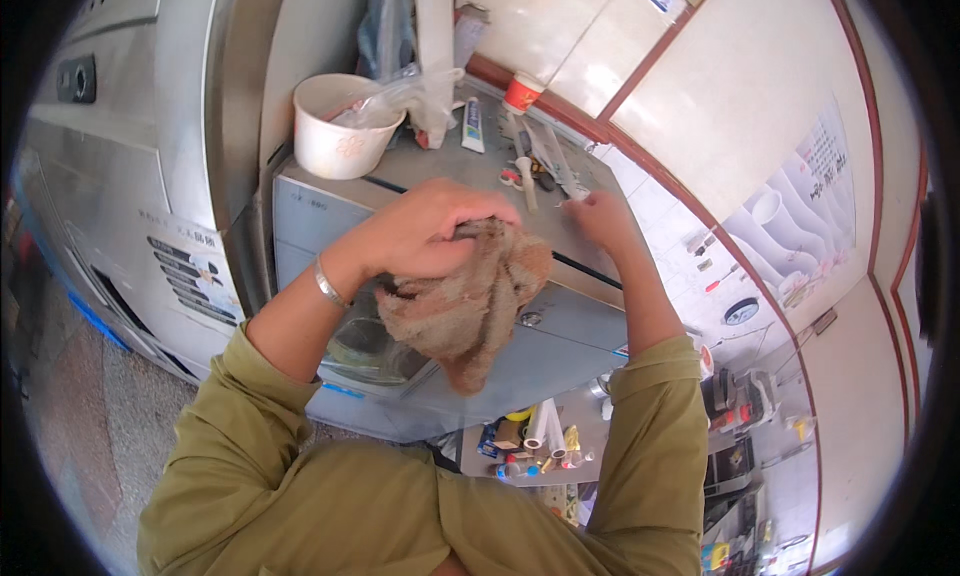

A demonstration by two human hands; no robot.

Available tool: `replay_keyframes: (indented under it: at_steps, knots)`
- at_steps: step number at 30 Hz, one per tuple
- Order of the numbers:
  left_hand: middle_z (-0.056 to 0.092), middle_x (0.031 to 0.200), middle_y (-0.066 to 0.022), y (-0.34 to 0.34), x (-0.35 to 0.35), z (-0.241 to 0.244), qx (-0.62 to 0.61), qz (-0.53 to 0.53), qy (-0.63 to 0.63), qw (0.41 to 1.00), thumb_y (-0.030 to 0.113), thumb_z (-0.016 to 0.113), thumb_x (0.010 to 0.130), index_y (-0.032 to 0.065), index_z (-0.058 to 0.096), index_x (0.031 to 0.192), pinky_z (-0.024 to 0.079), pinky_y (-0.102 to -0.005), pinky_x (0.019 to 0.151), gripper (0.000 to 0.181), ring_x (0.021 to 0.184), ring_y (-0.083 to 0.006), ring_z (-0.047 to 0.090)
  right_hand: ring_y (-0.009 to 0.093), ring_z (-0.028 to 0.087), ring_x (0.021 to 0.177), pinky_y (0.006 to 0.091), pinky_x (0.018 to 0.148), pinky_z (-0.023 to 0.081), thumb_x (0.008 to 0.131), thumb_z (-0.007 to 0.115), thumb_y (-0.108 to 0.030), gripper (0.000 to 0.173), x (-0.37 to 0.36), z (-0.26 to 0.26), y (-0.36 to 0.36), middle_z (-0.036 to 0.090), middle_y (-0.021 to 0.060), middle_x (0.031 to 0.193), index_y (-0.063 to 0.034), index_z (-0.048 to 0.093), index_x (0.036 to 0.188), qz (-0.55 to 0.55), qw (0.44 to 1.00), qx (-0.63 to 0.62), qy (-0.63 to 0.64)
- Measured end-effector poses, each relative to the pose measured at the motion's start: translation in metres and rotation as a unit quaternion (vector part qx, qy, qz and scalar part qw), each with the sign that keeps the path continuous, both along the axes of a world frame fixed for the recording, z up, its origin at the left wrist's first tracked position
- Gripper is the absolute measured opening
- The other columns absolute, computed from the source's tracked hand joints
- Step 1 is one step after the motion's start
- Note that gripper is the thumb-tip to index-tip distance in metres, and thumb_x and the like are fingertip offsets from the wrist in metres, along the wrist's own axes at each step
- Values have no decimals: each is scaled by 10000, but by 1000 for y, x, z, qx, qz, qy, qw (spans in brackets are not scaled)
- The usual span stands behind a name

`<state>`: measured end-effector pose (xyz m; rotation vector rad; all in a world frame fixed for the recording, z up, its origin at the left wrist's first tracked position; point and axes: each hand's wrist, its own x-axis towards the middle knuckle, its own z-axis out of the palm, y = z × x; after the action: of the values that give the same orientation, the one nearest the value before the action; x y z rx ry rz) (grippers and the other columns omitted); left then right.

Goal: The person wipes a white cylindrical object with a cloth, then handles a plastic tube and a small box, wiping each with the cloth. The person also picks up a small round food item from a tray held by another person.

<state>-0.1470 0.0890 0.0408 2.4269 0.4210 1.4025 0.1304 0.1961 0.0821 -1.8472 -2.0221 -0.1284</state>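
Observation:
My left hand [442, 231] grips a crumpled brown cloth [472, 313], which hangs over the front edge of a grey cabinet [450, 163]. Further right, my right hand [600, 216] is at the cabinet top, its fingertips at the end of a clear plastic packet [574, 189]; whether they pinch it cannot be told. Beside that lie a white-handled tool [527, 182], scissors with red handles [511, 177] and a dark-and-yellow item [541, 172]. A toothpaste-like tube [473, 125] lies behind, near a red paper cup [523, 93].
A white paper tub [345, 137] holding plastic film stands at the cabinet's left corner. A large metal appliance [135, 125] is on the left. Below right, a small table [540, 475] carries rolls and bottles. The wall with wooden trim [660, 174] borders the cabinet.

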Motion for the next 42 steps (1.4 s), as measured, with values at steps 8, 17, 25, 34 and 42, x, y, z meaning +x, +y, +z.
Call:
replay_keyframes:
  at_steps: [8,17,25,34,42]
  knots:
    - [560,751,-160,5,-7,-4,30,34,-39,998,92,517,676,81,545,952,409,-388,571,278,648,-345,531,134,461,510,307,473,364,732,627,-418,451,-66,23,-12,497,52,543,6,546,600,108,985,12,134]
    - [545,709,-171,8,-2,-9,23,61,-27,997,126,497,695,91,535,962,404,-422,600,271,681,-362,526,276,592,590,371,566,443,675,617,-346,371,-67,13,-5,579,168,582,21,602,625,76,994,-82,20]
    - [577,887,-149,4,-1,-3,-47,38,-45,997,86,466,755,39,522,1013,430,-340,744,268,831,-293,540,124,476,539,255,498,373,788,527,-241,216,-36,26,-58,519,29,608,-31,559,747,154,920,-121,339]
    - [573,947,-68,4,-1,7,-165,0,-62,984,123,432,883,15,531,1026,413,-254,784,205,860,-136,524,147,532,613,245,546,439,864,460,-197,213,-14,12,-127,585,121,780,3,515,909,305,768,-152,542]
    - [565,965,-27,3,1,9,-216,-34,-77,973,134,464,881,-6,534,1006,410,-229,799,200,880,-81,495,208,596,668,319,629,503,884,428,-131,221,25,-17,-134,600,159,832,32,495,1017,400,658,-146,621]
